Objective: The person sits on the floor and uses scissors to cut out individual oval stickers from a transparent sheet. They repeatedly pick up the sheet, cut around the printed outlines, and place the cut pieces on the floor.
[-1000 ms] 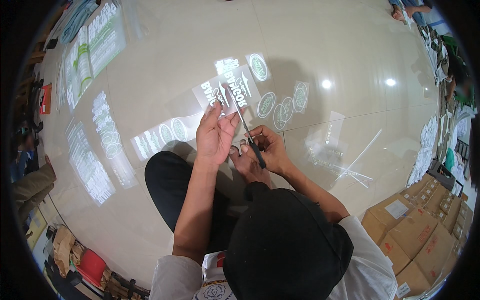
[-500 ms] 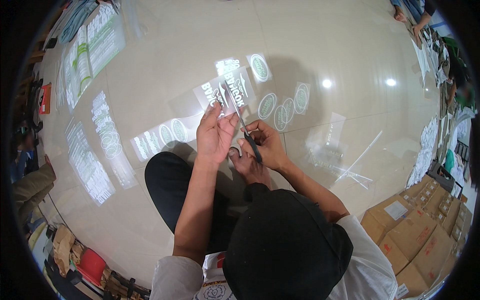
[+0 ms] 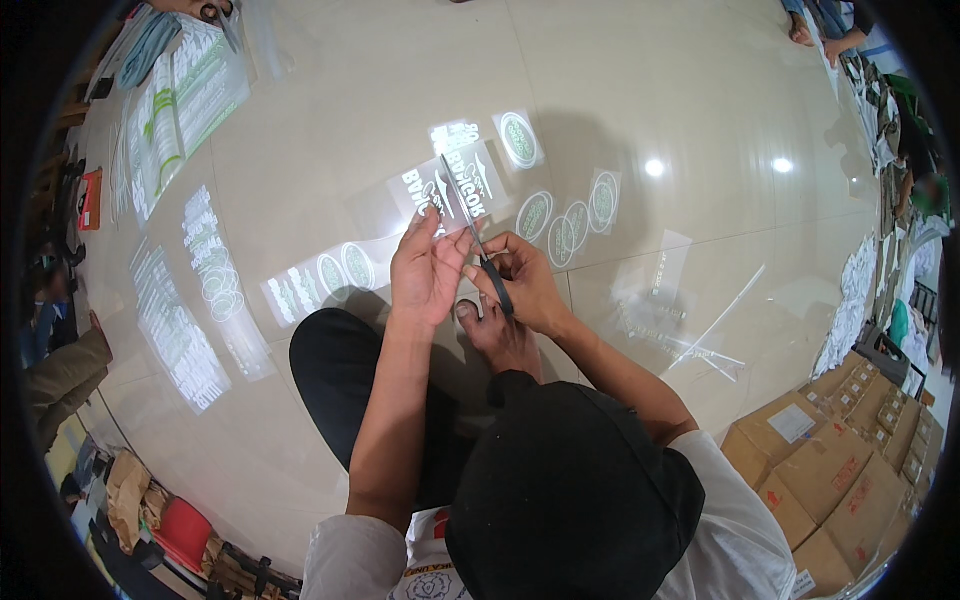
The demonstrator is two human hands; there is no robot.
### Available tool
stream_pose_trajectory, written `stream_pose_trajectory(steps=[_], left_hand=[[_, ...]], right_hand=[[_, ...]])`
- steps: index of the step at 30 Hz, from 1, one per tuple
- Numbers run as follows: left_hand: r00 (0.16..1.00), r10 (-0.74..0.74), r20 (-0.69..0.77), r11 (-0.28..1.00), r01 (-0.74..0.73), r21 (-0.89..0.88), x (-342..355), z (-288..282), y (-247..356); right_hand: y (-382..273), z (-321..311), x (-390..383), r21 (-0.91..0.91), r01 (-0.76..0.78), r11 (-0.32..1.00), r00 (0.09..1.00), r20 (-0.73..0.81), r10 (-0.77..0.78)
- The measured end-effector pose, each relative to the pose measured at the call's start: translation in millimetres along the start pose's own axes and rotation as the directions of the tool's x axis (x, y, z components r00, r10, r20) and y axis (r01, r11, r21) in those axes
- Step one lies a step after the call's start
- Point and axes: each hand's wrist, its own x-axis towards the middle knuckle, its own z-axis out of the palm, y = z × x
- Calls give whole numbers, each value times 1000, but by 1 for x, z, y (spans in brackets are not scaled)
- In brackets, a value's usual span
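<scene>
Far left, flat pile of clear plastic film with white lettering [image 3: 183,330] lies on glossy beige tile floor [image 3: 700,100]. Left hand [image 3: 428,278] narrow, pinching lower edge of clear rectangular film sheet with white print [image 3: 428,190], in front of person. Slim metal scissors with black handles [image 3: 494,280]: blades lie between 2 white designs of sheet. Right hand [image 3: 528,288] curled around handles. Farther right, thin whitish crossed strips [image 3: 712,348], then brown cardboard boxes [image 3: 835,465].

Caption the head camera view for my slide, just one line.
Right hand holds scissors at a clear printed sheet pinched in the left hand.
</scene>
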Motion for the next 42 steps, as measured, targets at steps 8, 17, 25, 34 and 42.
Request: stream_pose_trajectory(steps=[8,17,25,34,42], left_hand=[[998,-3,-69,1000,4,18,7,-10,2],[993,-39,-113,998,46,53,19,-28,2],[986,-24,-162,997,35,66,43,-33,11],[960,136,-243,962,-70,262,61,-24,34],[981,53,-187,841,57,539,37,-9,34]], right_hand=[[-2,3,9,-48,-17,999,1000,-12,17],[1,8,28,-28,-28,999,1000,12,29],[14,9,55,-9,-23,1000,1000,-4,23],[11,19,73,122,-93,988,996,7,92],[1,1,50,-161,122,979,962,-222,-157]])
